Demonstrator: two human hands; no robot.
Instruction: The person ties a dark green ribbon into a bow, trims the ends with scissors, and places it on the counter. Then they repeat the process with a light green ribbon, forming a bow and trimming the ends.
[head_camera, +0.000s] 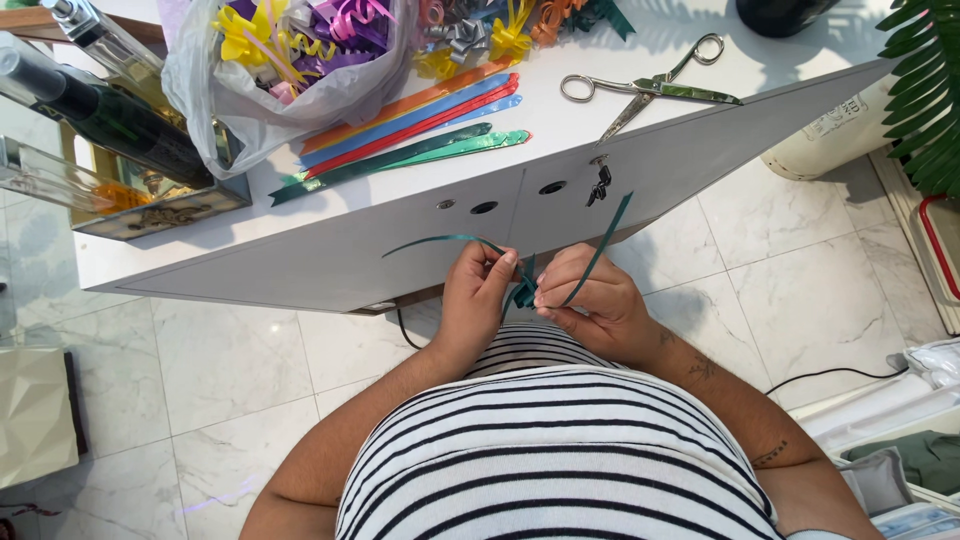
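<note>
I hold a green ribbon (524, 290) between both hands, close in front of my striped shirt (555, 450) and just near of the white table's (330, 250) edge. My left hand (478, 300) pinches the ribbon at its gathered middle, fingers closed on it; one thin end curves off to the left above that hand. My right hand (590, 300) is also closed on the ribbon, fingertips almost touching the left ones, and the other end rises far and right from it, up across the table's front. On the table, farther away, lie flat ribbon strips (410, 125) in orange, blue, red and green, with scissors (645, 88) to their right and a plastic bag of bows (290, 60) to their left.
</note>
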